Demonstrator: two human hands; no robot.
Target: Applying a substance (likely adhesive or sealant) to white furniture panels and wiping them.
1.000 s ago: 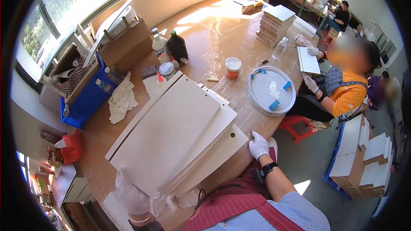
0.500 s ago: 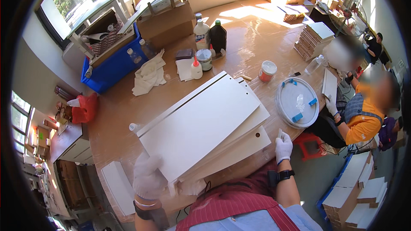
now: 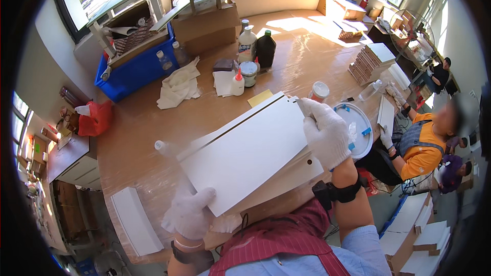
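Note:
A long white board (image 3: 245, 153) with a dark groove along its far edge lies slanted in front of me, over other white boards (image 3: 289, 189); one of these shows a round hole near its right end. My left hand (image 3: 190, 214), in a white knit glove, is closed on the board's near left corner, its thumb on the top face. At the far right corner my right hand (image 3: 327, 135), gloved too, grips the board's end; its fingertips are partly hidden.
Beyond the boards stand a glue bottle (image 3: 238, 85), a paint can (image 3: 249, 74) and a dark bottle (image 3: 266, 51). A round white lid (image 3: 365, 145) with blue pieces lies to the right, near a co-worker in orange (image 3: 422, 153). A white panel (image 3: 135, 225) rests at the left.
My right hand has come up from the table's near edge to the board's right end. My left hand has taken hold of the near corner, and the board has shifted right.

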